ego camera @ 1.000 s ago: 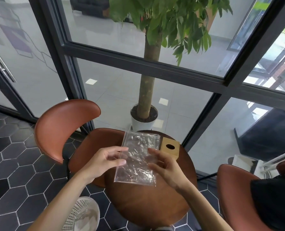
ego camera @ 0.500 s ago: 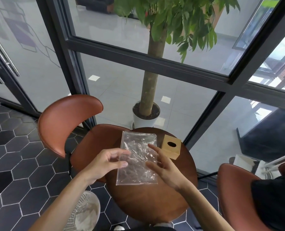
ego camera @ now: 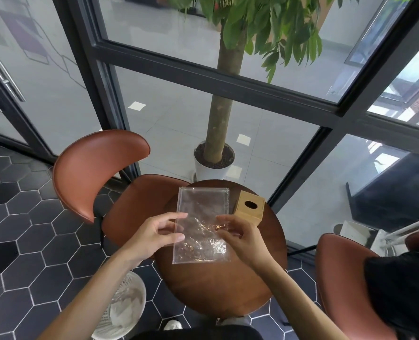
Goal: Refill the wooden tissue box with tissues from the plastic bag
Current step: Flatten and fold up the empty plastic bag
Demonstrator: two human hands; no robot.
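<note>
- Left hand (ego camera: 158, 235) grips the left edge of the clear plastic bag (ego camera: 201, 225), thumb in front and fingers curled behind; a second ago the same hand had its fingers more spread on the film.
- Right hand (ego camera: 240, 238) pinches the bag's right side near the middle. Earlier it lay flatter against the film; now the fingertips are drawn together, as if working a seam or seeking an opening.
- Bag is held upright above the round wooden table (ego camera: 218, 285). It has squared up since a second ago, when it hung more skewed.
- Contents: crinkled and see-through; whether tissues are inside I cannot tell.
- Wooden tissue box (ego camera: 249, 209) sits on the table's far right, just beside the bag's right edge, its oval hole facing up, nothing showing in it. It has not moved.
- Judgement: still at bag-opening; nothing transferred yet.
</note>
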